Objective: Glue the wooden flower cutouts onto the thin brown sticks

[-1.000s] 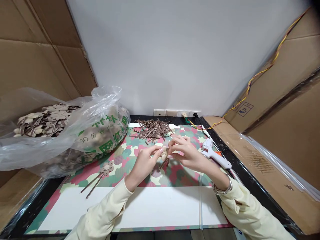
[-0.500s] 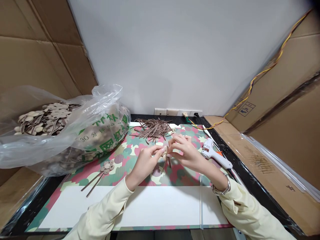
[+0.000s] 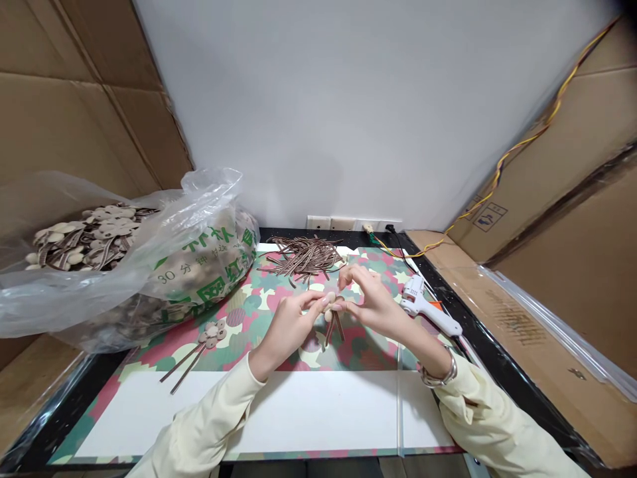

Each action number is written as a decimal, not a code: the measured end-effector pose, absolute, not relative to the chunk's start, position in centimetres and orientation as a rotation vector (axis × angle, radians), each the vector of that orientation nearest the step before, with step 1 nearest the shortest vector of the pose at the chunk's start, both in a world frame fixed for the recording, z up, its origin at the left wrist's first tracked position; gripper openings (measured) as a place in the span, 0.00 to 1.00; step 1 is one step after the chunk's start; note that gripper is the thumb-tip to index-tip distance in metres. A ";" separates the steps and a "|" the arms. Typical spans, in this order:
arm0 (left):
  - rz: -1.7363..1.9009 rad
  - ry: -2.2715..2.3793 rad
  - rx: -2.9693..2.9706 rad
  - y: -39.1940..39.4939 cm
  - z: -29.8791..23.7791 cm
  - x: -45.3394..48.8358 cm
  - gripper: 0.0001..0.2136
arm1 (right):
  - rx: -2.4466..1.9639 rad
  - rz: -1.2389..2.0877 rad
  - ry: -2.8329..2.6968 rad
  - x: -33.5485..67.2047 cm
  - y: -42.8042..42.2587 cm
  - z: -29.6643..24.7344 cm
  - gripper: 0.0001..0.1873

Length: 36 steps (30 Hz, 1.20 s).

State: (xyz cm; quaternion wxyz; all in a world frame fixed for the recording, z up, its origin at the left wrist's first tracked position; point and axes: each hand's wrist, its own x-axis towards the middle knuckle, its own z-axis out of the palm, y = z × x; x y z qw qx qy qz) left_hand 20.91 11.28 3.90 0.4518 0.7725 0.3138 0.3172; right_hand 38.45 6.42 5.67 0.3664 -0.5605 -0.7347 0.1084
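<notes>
My left hand (image 3: 288,325) and my right hand (image 3: 371,302) meet over the patterned mat (image 3: 249,312), both pinching one small beige flower piece (image 3: 329,303). Two brown strips (image 3: 334,326) hang down from that piece between my hands. My right fingers curl over its top; my left thumb and fingers press it from the left. A finished flower piece with long strips (image 3: 206,342) lies on the mat to the left. A pile of loose brown strips (image 3: 303,255) sits just behind my hands.
A big clear plastic bag (image 3: 149,265) full of flower pieces fills the left side. A white glue gun (image 3: 428,305) lies right of my right hand, its cable running to wall sockets (image 3: 348,224). A white board (image 3: 298,411) lies nearest me. Cardboard boxes (image 3: 547,199) flank both sides.
My right fingers have shifted and lifted slightly over the flower piece. The hanging strips have swung a little to the right. Everything else stays put.
</notes>
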 end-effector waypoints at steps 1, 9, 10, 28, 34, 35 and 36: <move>0.784 0.784 1.909 11.3 3.9 20.9 0.14 | -1.433 0.315 -1.857 38.6 6.4 5.7 0.09; 0.785 0.802 1.616 11.7 4.0 21.0 0.15 | -1.361 1.125 -1.510 39.4 6.1 6.4 0.16; 0.790 0.805 1.578 11.7 3.9 21.0 0.16 | -1.326 1.241 -1.450 39.1 5.9 6.1 0.18; 0.781 0.879 1.588 11.6 3.8 21.2 0.13 | -1.149 1.365 -1.285 37.4 5.8 3.9 0.15; 0.799 0.868 1.598 11.5 3.9 21.2 0.12 | -1.187 1.335 -1.260 38.1 5.9 4.6 0.16; 0.811 0.874 1.608 11.5 3.8 21.2 0.12 | -1.196 1.323 -1.255 38.1 5.9 4.6 0.17; 0.821 0.874 1.620 11.5 3.7 21.2 0.12 | -1.201 1.315 -1.255 38.2 5.9 4.7 0.18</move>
